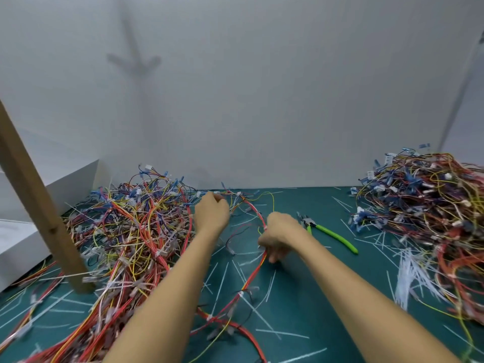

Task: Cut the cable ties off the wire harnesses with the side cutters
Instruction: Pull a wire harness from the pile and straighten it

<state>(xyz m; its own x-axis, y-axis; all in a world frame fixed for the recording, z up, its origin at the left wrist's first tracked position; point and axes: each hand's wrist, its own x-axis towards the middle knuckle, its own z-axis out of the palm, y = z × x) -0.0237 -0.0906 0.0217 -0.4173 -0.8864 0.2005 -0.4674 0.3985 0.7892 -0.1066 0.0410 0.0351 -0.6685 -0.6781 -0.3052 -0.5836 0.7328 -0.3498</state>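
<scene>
Both hands hold one long red bunch of wires (252, 273) on the green table (301, 310). The left hand (212, 216) is curled round the far end, and the right hand (281, 234) pinches it closer in. The green-handled cutters (327, 233) lie on the table just right of the right hand, with a big left pile (136, 226), a right pile (429, 205) and white ties (408, 279) around.

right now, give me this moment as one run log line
left hand: grips harness far end | right hand: grips same harness | side cutters: on mat, unheld | phase: pre-cut
</scene>
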